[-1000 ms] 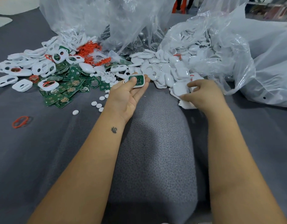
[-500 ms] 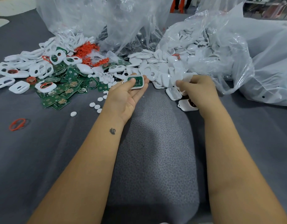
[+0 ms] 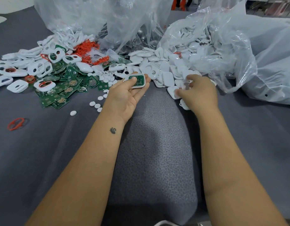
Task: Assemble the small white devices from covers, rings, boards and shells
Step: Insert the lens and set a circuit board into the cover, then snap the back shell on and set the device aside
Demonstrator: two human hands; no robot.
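The right hand [image 3: 199, 93] has lifted a small white plastic shell [image 3: 185, 84], pinched in curled fingers, right of centre. The left hand [image 3: 128, 93], palm up, grips a white half-assembled device with green board [image 3: 137, 80], long axis left-right, at centre frame.

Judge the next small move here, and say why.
Probably the right hand lifts the white shell that its fingers pinch at the shell pile and carries it to the left hand, which holds an open half-built device with its green board uncovered, so it needs closing.
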